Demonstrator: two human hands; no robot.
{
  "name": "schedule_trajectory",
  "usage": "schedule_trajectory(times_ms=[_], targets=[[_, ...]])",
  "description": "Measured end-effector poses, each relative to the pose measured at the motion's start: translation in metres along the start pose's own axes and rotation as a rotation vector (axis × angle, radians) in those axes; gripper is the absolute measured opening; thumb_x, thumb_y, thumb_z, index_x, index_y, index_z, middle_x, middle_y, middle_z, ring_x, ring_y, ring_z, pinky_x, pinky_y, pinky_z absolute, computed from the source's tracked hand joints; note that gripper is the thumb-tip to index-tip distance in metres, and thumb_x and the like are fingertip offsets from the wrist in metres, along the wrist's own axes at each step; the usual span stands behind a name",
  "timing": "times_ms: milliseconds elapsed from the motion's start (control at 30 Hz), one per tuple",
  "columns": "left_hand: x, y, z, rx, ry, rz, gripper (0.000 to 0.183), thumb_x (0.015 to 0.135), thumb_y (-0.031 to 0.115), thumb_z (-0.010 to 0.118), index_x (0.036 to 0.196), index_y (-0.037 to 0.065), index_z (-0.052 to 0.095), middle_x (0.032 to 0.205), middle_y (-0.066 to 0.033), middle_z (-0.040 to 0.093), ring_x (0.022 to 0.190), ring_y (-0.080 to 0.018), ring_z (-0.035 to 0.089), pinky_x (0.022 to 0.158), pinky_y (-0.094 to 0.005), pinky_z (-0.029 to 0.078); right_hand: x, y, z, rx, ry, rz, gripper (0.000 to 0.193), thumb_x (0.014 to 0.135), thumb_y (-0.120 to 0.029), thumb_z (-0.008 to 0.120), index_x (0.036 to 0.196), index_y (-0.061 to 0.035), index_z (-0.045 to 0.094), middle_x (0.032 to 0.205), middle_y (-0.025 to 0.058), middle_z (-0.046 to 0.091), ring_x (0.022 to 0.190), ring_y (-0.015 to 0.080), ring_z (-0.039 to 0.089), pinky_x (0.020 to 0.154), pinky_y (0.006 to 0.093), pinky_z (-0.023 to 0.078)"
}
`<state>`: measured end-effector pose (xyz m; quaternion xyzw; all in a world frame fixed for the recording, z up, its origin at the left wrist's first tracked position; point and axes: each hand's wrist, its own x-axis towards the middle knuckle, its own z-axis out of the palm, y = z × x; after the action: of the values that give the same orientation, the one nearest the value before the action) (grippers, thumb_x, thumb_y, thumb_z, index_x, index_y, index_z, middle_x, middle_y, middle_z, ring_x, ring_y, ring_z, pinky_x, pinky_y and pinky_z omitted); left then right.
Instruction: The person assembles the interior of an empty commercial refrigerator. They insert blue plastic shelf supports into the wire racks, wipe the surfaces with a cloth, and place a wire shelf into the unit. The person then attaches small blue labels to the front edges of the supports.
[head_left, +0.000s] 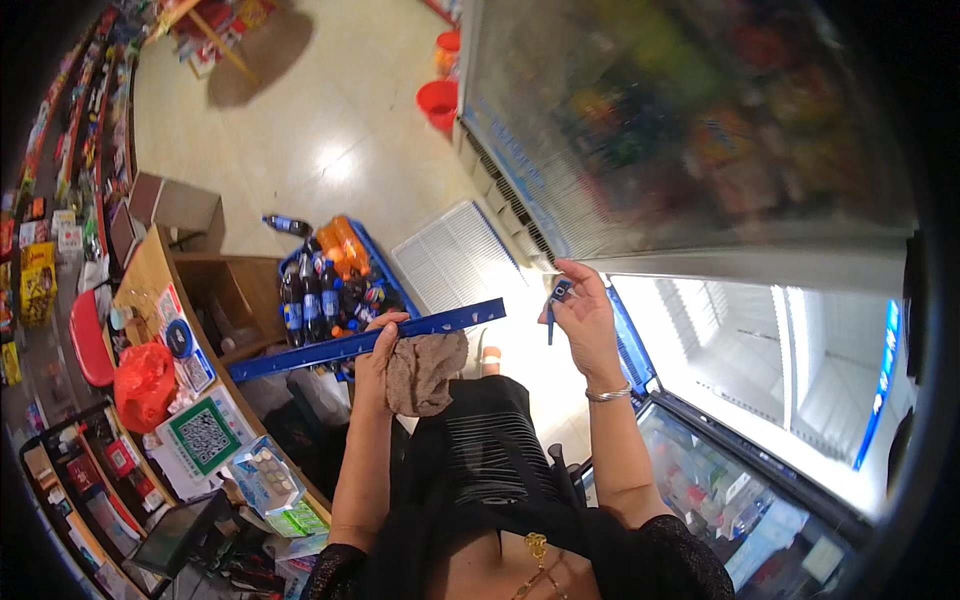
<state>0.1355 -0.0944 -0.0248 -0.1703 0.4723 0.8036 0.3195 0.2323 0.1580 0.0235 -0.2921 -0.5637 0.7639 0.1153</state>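
My left hand (374, 368) is closed around a long flat blue strip (440, 323), which runs from the counter side toward the middle, its right end slightly raised. A crumpled brown cloth (428, 374) hangs under the strip from the same hand. In my right hand (590, 328), pinched between thumb and fingers, is a small dark blue plastic piece (558, 296) with a narrow stem pointing down. The two hands are apart, and the strip's right end stops short of the small piece.
A lit white cooler interior (745, 335) stands to the right, above a glass-topped case (710, 470). A large fridge door (650, 130) fills the upper right. Left are a blue crate (395, 285) of drink bottles and a wooden counter (148, 290) with a red bag (145, 385).
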Motion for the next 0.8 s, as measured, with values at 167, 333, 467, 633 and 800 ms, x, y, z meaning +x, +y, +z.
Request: schedule_trajectory(times_ms=[167, 333, 467, 633, 800], targets=[[-0.047, 0.047, 0.049, -0.075, -0.305, -0.096, 0.022, 0.095, 0.017, 0.056, 0.112, 0.003, 0.055, 0.101, -0.0168, 0.065, 0.090, -0.0264, 0.068, 0.076, -0.0373, 0.059, -0.090, -0.080, -0.028, -0.169, 0.107, -0.144, 0.035, 0.082, 0.005, 0.066, 0.115, -0.0014, 0.058, 0.094, 0.0019, 0.062, 0.085, 0.0078, 0.057, 0.073, 0.0220, 0.048], [-0.085, 0.061, 0.086, 0.023, -0.424, -0.137, 0.023, 0.095, 0.018, 0.056, 0.112, 0.002, 0.056, 0.100, -0.0157, 0.065, 0.089, -0.0242, 0.067, 0.077, -0.0350, 0.058, -0.157, -0.107, -0.039, -0.187, 0.136, -0.162, 0.013, 0.085, -0.002, 0.069, 0.097, 0.0008, 0.065, 0.086, 0.0039, 0.064, 0.069, 0.0082, 0.059, 0.063, 0.0215, 0.050], [-0.097, 0.056, 0.104, 0.122, -0.555, -0.113, 0.025, 0.094, 0.019, 0.058, 0.111, 0.000, 0.057, 0.096, -0.0125, 0.064, 0.087, -0.0198, 0.065, 0.079, -0.0301, 0.054, -0.190, -0.126, -0.041, -0.178, 0.167, -0.195, 0.009, 0.087, -0.001, 0.066, 0.095, 0.0024, 0.065, 0.084, 0.0047, 0.064, 0.062, 0.0079, 0.059, 0.057, 0.0216, 0.050], [-0.127, 0.045, 0.140, 0.170, -0.684, -0.087, 0.026, 0.093, 0.020, 0.059, 0.110, 0.000, 0.057, 0.097, -0.0126, 0.064, 0.088, -0.0213, 0.065, 0.080, -0.0323, 0.054, -0.225, -0.130, -0.060, -0.218, 0.265, -0.271, 0.009, 0.087, -0.002, 0.066, 0.095, 0.0021, 0.067, 0.081, 0.0044, 0.064, 0.062, 0.0075, 0.060, 0.057, 0.0214, 0.049], [-0.146, 0.028, 0.171, 0.230, -0.805, -0.104, 0.025, 0.094, 0.019, 0.057, 0.110, 0.000, 0.056, 0.097, -0.0126, 0.064, 0.089, -0.0225, 0.065, 0.081, -0.0345, 0.055, -0.263, -0.139, -0.091, -0.304, 0.375, -0.355, 0.012, 0.087, -0.004, 0.067, 0.097, 0.0020, 0.068, 0.079, 0.0038, 0.065, 0.061, 0.0056, 0.058, 0.055, 0.0189, 0.048]])
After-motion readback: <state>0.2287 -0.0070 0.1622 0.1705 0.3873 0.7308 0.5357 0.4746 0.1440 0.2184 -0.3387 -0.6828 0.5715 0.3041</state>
